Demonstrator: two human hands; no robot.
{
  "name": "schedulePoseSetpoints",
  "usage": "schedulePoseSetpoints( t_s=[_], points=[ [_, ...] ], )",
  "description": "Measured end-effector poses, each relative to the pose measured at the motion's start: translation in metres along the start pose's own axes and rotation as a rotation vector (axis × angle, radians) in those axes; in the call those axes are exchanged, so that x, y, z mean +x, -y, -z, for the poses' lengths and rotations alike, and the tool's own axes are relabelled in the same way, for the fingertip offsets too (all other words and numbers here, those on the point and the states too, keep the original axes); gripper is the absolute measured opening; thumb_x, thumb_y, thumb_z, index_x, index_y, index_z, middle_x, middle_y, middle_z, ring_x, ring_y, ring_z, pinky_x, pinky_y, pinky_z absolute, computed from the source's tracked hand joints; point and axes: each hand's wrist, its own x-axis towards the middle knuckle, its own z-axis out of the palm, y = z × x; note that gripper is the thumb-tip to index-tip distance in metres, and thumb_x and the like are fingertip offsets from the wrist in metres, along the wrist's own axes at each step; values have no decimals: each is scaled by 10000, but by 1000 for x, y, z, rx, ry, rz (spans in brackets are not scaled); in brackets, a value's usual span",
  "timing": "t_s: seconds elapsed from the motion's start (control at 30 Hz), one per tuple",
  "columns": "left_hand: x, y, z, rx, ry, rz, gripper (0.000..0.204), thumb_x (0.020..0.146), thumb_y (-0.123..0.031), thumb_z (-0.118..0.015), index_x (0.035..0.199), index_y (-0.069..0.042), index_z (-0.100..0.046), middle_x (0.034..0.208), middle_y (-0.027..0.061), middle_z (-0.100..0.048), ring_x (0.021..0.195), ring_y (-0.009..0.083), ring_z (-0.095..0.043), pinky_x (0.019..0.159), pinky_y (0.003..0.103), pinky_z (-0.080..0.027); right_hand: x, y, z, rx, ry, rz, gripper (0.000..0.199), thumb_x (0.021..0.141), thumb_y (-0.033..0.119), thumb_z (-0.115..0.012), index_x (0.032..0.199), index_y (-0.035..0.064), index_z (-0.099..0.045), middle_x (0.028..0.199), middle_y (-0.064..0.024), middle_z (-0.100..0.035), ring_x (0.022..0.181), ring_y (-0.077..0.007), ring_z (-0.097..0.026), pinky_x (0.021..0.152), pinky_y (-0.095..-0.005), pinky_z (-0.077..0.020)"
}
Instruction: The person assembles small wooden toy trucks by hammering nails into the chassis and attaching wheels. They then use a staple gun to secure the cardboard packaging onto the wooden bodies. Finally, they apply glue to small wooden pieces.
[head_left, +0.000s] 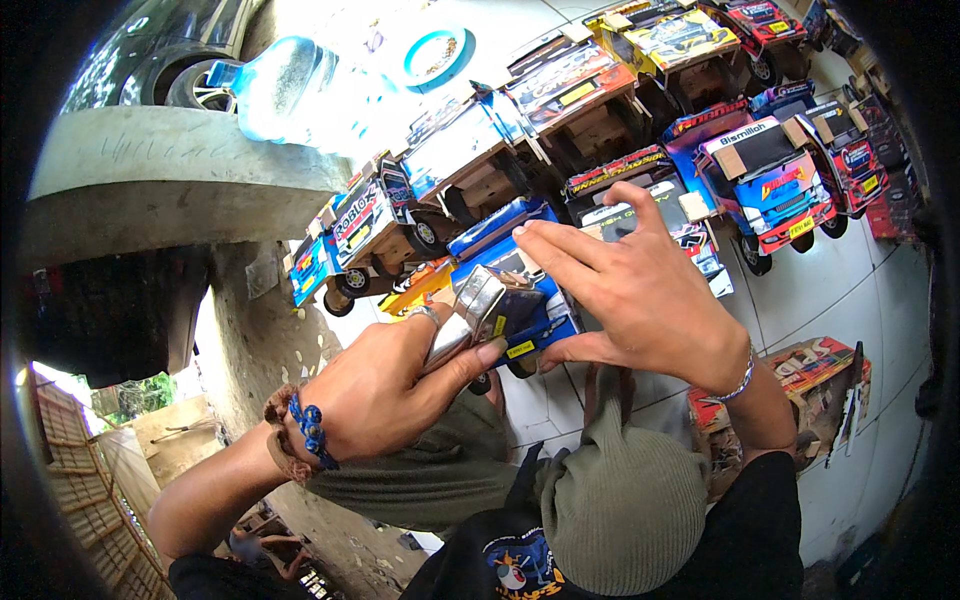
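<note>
My left hand grips a shiny silver object, thumb along its near side and fingers behind. Its exact kind is unclear. It is at a blue toy truck with a yellow plate on its front, and partly covers the cab. My right hand hovers at the truck's right side with fingers spread. Its index fingertip is near the truck's far edge and its thumb near the front; whether they touch cannot be made out. The right palm and fingers hide part of the truck.
Rows of wooden toy trucks with printed panels, including a pink-and-blue one, stand beyond my hands on white tiles. A large clear-blue water bottle lies by a concrete ledge. A blue-rimmed plate is farther back. Another toy truck is at my right.
</note>
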Motion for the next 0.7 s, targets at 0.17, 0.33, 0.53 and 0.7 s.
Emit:
schedulePoseSetpoints(
  t_s=[0.17,0.33,0.53,0.7],
  points=[
    [4,-4,-1,-17,28,69,334,1036,-341,-617,1169,-34,-628,772,226,-687,744,409,-700,673,479,-519,-1,-1,1,43,7,-6,965,740,532,-815,1488,18,-487,1449,-129,-588,1238,-238,-629,1181,-549,-228],
    [4,-7,-2,22,10,64,355,1035,-347,-624,1120,-2,-621,760,232,-679,732,408,-696,657,480,-512,1,-2,-3,-3,-108,45,926,724,504,-843,1410,-32,-525,1321,-111,-631,911,-232,-731,1156,-517,-290],
    [4,-12,-11,-15,-68,29,416,1019,-388,-650,1076,23,-623,748,223,-684,739,397,-709,657,473,-518,0,0,-2,24,-29,0,939,700,510,-842,1431,7,-534,1377,-110,-621,1230,-229,-611,1149,-533,-282],
    [8,-8,-22,-65,-145,96,437,990,-417,-687,1021,17,-650,749,187,-708,741,366,-726,681,471,-535,2,-1,0,14,-52,9,932,673,502,-855,1413,21,-557,1351,-95,-630,1198,-225,-618,1137,-513,-302]
  ],
)
